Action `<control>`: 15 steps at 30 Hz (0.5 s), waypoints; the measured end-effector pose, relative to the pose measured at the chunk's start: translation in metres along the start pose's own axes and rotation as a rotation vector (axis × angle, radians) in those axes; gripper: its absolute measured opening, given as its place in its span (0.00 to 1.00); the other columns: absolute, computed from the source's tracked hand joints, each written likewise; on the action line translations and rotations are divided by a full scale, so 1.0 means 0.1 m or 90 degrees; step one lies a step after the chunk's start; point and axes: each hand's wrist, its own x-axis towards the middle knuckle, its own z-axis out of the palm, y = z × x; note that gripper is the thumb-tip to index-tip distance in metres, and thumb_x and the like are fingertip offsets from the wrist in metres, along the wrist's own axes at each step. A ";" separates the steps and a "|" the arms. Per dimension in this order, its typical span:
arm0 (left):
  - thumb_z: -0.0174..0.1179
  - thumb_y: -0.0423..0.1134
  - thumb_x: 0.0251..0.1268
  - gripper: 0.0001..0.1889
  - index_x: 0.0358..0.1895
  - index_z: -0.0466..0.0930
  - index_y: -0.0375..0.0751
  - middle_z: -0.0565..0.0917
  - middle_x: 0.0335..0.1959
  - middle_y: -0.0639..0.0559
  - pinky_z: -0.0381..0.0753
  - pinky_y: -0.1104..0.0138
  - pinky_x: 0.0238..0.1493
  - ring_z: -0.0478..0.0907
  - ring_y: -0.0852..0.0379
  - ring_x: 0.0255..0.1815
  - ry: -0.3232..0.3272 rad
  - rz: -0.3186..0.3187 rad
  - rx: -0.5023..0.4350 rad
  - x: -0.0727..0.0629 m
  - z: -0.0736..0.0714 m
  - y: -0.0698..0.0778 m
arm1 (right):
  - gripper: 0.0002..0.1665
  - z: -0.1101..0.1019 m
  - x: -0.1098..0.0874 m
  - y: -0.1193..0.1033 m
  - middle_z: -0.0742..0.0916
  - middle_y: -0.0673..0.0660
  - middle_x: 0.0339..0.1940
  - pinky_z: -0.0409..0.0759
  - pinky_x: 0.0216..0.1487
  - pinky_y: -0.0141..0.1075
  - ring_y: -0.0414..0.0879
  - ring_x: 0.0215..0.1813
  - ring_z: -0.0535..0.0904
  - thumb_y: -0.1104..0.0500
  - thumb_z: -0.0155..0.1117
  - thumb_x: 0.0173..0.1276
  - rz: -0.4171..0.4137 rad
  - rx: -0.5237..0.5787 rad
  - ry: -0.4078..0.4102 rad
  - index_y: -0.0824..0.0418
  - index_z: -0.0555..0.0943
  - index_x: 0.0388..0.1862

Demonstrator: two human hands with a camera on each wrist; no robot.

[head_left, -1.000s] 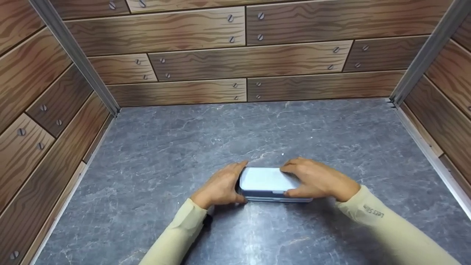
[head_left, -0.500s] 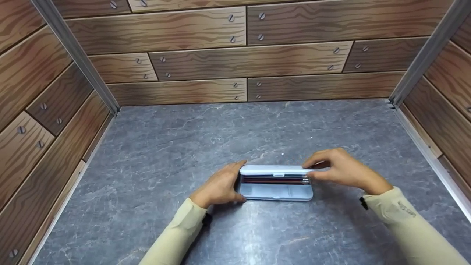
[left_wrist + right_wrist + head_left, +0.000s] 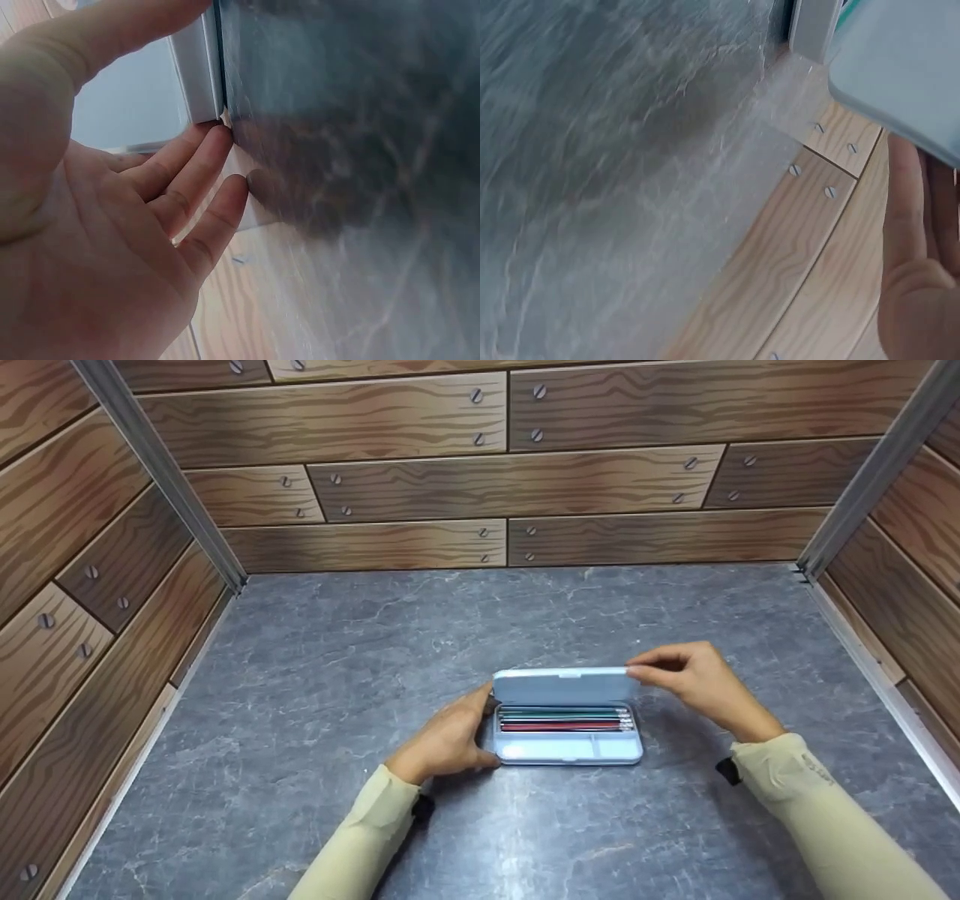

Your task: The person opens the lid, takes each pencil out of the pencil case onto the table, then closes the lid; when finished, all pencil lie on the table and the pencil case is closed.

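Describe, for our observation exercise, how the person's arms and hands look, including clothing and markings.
The left hand and right hand are ungloved. A long, pale cream fabric left sleeve and matching right sleeve reach the wrists. Small dark lettering, unreadable here, marks the right one. A small black object shows at each cuff.

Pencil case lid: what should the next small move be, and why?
Perhaps the right hand should tip the lid a little farther back: it pinches the raised lid's corner, the left hand holds the case's end, and the lid isn't yet lying flat.
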 end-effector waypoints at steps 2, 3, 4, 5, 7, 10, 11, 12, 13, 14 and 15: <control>0.87 0.35 0.52 0.66 0.91 0.51 0.33 0.84 0.72 0.40 0.74 0.47 0.86 0.80 0.42 0.75 0.000 0.000 -0.021 0.00 0.00 0.00 | 0.20 0.01 0.03 0.00 0.96 0.47 0.45 0.94 0.50 0.34 0.39 0.45 0.93 0.51 0.78 0.77 0.013 0.022 0.009 0.65 0.94 0.56; 0.87 0.34 0.52 0.65 0.91 0.51 0.32 0.85 0.71 0.40 0.74 0.47 0.86 0.80 0.42 0.75 0.000 -0.001 -0.033 0.00 0.00 0.01 | 0.21 0.01 0.03 0.00 0.96 0.48 0.47 0.94 0.51 0.34 0.39 0.46 0.93 0.51 0.78 0.78 0.020 0.033 0.013 0.66 0.93 0.57; 0.87 0.33 0.52 0.65 0.90 0.51 0.31 0.85 0.71 0.40 0.74 0.47 0.86 0.81 0.42 0.75 0.000 -0.005 -0.046 0.00 -0.01 0.01 | 0.22 0.01 0.04 0.00 0.96 0.49 0.48 0.94 0.53 0.34 0.37 0.46 0.93 0.51 0.77 0.78 0.024 0.041 0.016 0.67 0.93 0.59; 0.86 0.33 0.53 0.65 0.90 0.50 0.29 0.84 0.72 0.39 0.73 0.47 0.86 0.81 0.42 0.75 0.000 -0.008 -0.060 0.00 -0.01 0.02 | 0.23 0.02 0.04 0.00 0.96 0.51 0.50 0.94 0.53 0.34 0.36 0.46 0.93 0.52 0.77 0.79 0.027 0.048 0.018 0.68 0.92 0.60; 0.86 0.34 0.54 0.62 0.88 0.53 0.29 0.84 0.72 0.39 0.73 0.47 0.86 0.81 0.41 0.75 0.002 -0.019 -0.099 -0.01 -0.02 0.03 | 0.24 0.03 0.03 0.00 0.96 0.54 0.53 0.94 0.54 0.33 0.34 0.46 0.92 0.53 0.75 0.80 0.031 0.057 0.021 0.71 0.90 0.62; 0.86 0.38 0.57 0.53 0.81 0.62 0.31 0.83 0.73 0.38 0.76 0.46 0.84 0.81 0.40 0.75 0.008 -0.040 -0.146 -0.04 -0.04 0.04 | 0.24 0.03 0.03 -0.01 0.96 0.58 0.55 0.94 0.53 0.31 0.33 0.46 0.92 0.55 0.74 0.81 0.036 0.058 0.025 0.72 0.89 0.64; 0.86 0.39 0.59 0.49 0.78 0.65 0.32 0.83 0.72 0.38 0.77 0.46 0.83 0.81 0.40 0.75 0.011 -0.042 -0.155 -0.05 -0.04 0.04 | 0.24 0.03 0.03 -0.01 0.96 0.59 0.55 0.94 0.53 0.31 0.33 0.46 0.92 0.55 0.74 0.81 0.036 0.058 0.025 0.73 0.89 0.64; 0.85 0.40 0.60 0.46 0.76 0.67 0.34 0.83 0.72 0.38 0.78 0.46 0.82 0.82 0.40 0.75 0.012 -0.043 -0.159 -0.05 -0.05 0.04 | 0.23 0.03 0.04 -0.02 0.96 0.60 0.55 0.94 0.53 0.31 0.33 0.45 0.92 0.56 0.74 0.81 0.036 0.057 0.025 0.73 0.89 0.64; 0.84 0.41 0.62 0.43 0.75 0.69 0.34 0.83 0.72 0.38 0.79 0.45 0.81 0.82 0.40 0.74 0.015 -0.040 -0.155 -0.06 -0.05 0.04 | 0.23 0.03 0.05 -0.02 0.96 0.60 0.55 0.94 0.53 0.32 0.33 0.45 0.93 0.56 0.74 0.81 0.036 0.058 0.025 0.72 0.89 0.64; 0.84 0.41 0.63 0.41 0.75 0.71 0.35 0.83 0.72 0.38 0.80 0.45 0.80 0.83 0.39 0.74 0.018 -0.033 -0.142 -0.06 -0.06 0.04 | 0.23 0.03 0.06 -0.02 0.96 0.61 0.55 0.94 0.54 0.33 0.34 0.45 0.93 0.56 0.74 0.81 0.035 0.061 0.024 0.72 0.89 0.63; 0.83 0.41 0.63 0.40 0.74 0.73 0.35 0.83 0.71 0.38 0.81 0.45 0.79 0.83 0.39 0.73 0.022 -0.021 -0.127 -0.06 -0.06 0.04 | 0.23 0.02 0.08 -0.03 0.96 0.61 0.55 0.95 0.54 0.33 0.34 0.45 0.93 0.56 0.74 0.81 0.036 0.065 0.022 0.72 0.89 0.63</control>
